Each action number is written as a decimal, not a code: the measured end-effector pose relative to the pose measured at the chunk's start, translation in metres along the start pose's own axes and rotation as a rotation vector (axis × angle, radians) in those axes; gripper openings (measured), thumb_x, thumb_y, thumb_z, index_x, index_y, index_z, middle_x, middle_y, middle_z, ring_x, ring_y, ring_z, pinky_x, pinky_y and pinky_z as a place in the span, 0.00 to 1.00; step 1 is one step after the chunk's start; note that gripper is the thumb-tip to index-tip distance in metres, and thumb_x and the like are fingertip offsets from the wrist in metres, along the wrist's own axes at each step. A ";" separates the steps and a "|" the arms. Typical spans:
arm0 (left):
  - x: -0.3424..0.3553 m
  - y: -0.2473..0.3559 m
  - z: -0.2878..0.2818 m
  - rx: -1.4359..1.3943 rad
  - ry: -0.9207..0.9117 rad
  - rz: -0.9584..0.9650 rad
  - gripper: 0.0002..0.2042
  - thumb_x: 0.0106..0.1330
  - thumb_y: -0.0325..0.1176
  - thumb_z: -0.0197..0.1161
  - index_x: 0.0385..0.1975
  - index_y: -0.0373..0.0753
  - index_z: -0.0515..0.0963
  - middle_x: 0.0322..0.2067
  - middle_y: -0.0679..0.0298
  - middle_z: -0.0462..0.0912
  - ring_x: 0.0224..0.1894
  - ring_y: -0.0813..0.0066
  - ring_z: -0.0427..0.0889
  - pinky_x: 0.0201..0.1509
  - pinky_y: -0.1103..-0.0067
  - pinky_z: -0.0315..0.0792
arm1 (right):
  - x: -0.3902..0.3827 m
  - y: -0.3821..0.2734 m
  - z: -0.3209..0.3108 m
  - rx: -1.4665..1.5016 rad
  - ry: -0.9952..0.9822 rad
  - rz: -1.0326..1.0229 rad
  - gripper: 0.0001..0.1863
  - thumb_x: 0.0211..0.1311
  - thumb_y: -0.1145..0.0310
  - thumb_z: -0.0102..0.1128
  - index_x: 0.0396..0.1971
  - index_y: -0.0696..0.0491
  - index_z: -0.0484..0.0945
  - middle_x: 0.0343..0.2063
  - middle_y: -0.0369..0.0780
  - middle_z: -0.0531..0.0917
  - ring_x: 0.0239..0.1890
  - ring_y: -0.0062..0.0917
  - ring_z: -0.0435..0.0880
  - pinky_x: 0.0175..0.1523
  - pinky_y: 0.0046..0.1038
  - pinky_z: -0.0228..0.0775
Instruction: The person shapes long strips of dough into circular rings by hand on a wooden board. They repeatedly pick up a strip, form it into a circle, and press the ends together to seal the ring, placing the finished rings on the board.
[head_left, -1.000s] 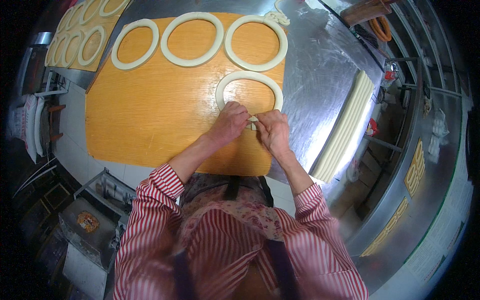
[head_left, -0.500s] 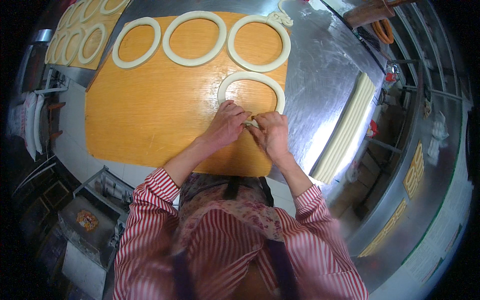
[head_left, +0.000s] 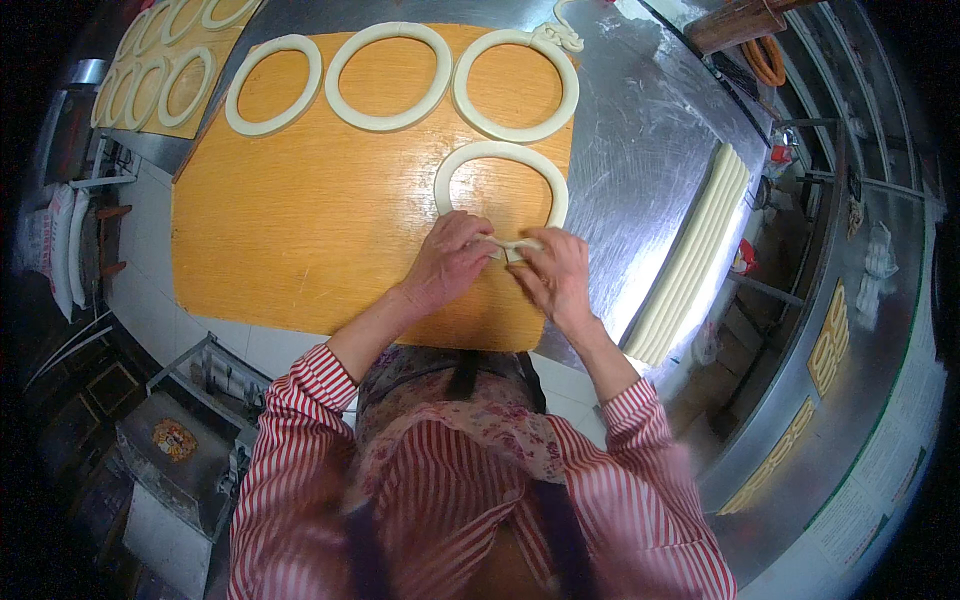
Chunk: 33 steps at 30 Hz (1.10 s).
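Observation:
A pale dough ring [head_left: 503,150] lies near the right edge of a wooden board [head_left: 300,230]. My left hand [head_left: 453,255] and my right hand [head_left: 556,268] pinch its two ends at the near side, where the dough looks thin and uneven between the fingertips. Both hands have bent, closed fingers on the dough. Three finished-looking rings lie in a row along the board's far side: a left ring [head_left: 232,100], a middle ring [head_left: 333,85] and a right ring [head_left: 571,95].
Several dough strips [head_left: 690,255] lie side by side on the metal table [head_left: 640,130] to the right. A small heap of dough scraps [head_left: 560,38] sits behind the right ring. At far left, another board [head_left: 215,72] carries several rings. A wooden roller [head_left: 735,25] is at the upper right.
My hands have moved slightly apart, and the right one has shifted right. More of the dough between my fingertips shows now. The other rings and strips stay in place.

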<state>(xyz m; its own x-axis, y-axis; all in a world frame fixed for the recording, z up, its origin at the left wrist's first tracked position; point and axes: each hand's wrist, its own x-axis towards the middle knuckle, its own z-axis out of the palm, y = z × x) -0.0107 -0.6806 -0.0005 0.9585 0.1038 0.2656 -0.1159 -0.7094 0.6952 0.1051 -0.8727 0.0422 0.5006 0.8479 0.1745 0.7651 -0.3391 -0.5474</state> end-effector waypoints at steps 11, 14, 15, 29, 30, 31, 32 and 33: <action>0.013 -0.003 0.005 0.023 -0.019 0.008 0.10 0.52 0.28 0.71 0.34 0.39 0.79 0.47 0.61 0.77 0.54 0.59 0.74 0.67 0.59 0.61 | 0.008 0.013 0.009 -0.055 -0.014 0.013 0.14 0.54 0.70 0.69 0.42 0.52 0.82 0.52 0.38 0.79 0.57 0.32 0.74 0.62 0.42 0.56; 0.016 0.000 0.006 0.010 0.030 0.001 0.09 0.54 0.27 0.70 0.33 0.38 0.78 0.44 0.63 0.76 0.52 0.64 0.75 0.68 0.59 0.60 | 0.011 0.008 0.012 0.001 0.013 0.106 0.13 0.54 0.72 0.68 0.41 0.52 0.83 0.52 0.38 0.79 0.58 0.31 0.74 0.63 0.42 0.53; 0.016 0.000 0.006 0.006 0.035 -0.001 0.09 0.54 0.27 0.70 0.33 0.39 0.78 0.44 0.63 0.76 0.52 0.64 0.75 0.68 0.59 0.60 | 0.012 0.007 0.012 0.000 0.012 0.110 0.12 0.54 0.72 0.68 0.41 0.52 0.83 0.52 0.38 0.79 0.58 0.31 0.73 0.63 0.42 0.53; 0.010 -0.004 0.020 -0.012 0.054 0.019 0.10 0.50 0.25 0.71 0.31 0.37 0.80 0.45 0.63 0.78 0.53 0.65 0.77 0.68 0.58 0.60 | 0.011 -0.009 0.025 0.005 0.055 0.093 0.13 0.49 0.78 0.67 0.37 0.55 0.83 0.53 0.38 0.78 0.59 0.32 0.74 0.63 0.42 0.53; 0.009 -0.004 0.024 -0.005 0.073 0.025 0.10 0.50 0.25 0.71 0.32 0.37 0.80 0.45 0.63 0.78 0.53 0.65 0.77 0.68 0.58 0.60 | 0.011 -0.009 0.025 -0.009 0.050 0.090 0.13 0.48 0.78 0.67 0.37 0.55 0.83 0.53 0.38 0.78 0.59 0.32 0.74 0.63 0.42 0.53; 0.009 -0.003 0.023 0.002 0.093 0.031 0.10 0.50 0.25 0.71 0.32 0.37 0.80 0.45 0.63 0.78 0.53 0.66 0.77 0.68 0.58 0.61 | 0.010 -0.009 0.025 -0.023 0.047 0.085 0.13 0.48 0.78 0.67 0.37 0.55 0.83 0.53 0.38 0.78 0.59 0.32 0.74 0.63 0.42 0.53; 0.009 -0.001 0.022 0.012 0.076 -0.001 0.10 0.50 0.25 0.70 0.33 0.37 0.81 0.46 0.64 0.79 0.54 0.65 0.77 0.68 0.58 0.61 | 0.010 -0.009 0.024 -0.038 0.043 0.081 0.14 0.47 0.78 0.67 0.37 0.55 0.83 0.53 0.39 0.78 0.59 0.33 0.74 0.64 0.42 0.54; 0.006 0.002 0.019 0.022 0.058 -0.033 0.10 0.50 0.24 0.70 0.33 0.37 0.81 0.46 0.64 0.79 0.54 0.65 0.77 0.69 0.58 0.61 | 0.010 -0.011 0.023 -0.021 0.052 0.106 0.14 0.47 0.77 0.69 0.37 0.55 0.83 0.53 0.39 0.78 0.58 0.33 0.74 0.64 0.42 0.54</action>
<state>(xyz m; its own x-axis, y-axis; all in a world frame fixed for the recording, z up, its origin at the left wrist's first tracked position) 0.0000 -0.6947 -0.0102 0.9448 0.1677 0.2815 -0.0777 -0.7200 0.6897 0.0922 -0.8515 0.0316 0.5996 0.7843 0.1591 0.7146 -0.4352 -0.5476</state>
